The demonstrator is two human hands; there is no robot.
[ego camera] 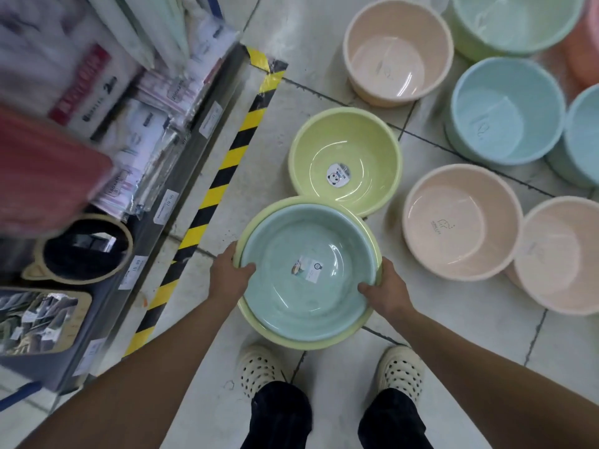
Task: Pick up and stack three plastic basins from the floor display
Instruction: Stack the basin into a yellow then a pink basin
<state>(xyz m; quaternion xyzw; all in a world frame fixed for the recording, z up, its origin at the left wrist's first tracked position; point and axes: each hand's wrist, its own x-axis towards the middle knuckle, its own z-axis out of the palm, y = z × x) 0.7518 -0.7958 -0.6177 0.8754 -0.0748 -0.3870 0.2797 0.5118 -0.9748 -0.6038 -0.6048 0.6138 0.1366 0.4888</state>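
Observation:
A pale blue basin (308, 273) sits nested inside a light green basin (259, 328), and I hold the pair in front of me above the floor. My left hand (228, 275) grips the left rims, thumb inside the blue basin. My right hand (387, 291) grips the right rims the same way. Just beyond the stack, another light green basin (345, 160) with a round panda sticker rests on the tiled floor.
Deeper tubs stand on the floor to the right: peach tubs (462, 222) (397, 50), a blue tub (507, 110) and a mint tub (515, 21). A shelf unit (136, 131) with packaged goods runs along the left, edged by yellow-black floor tape (223, 176). My feet in white clogs (259, 367) stand below.

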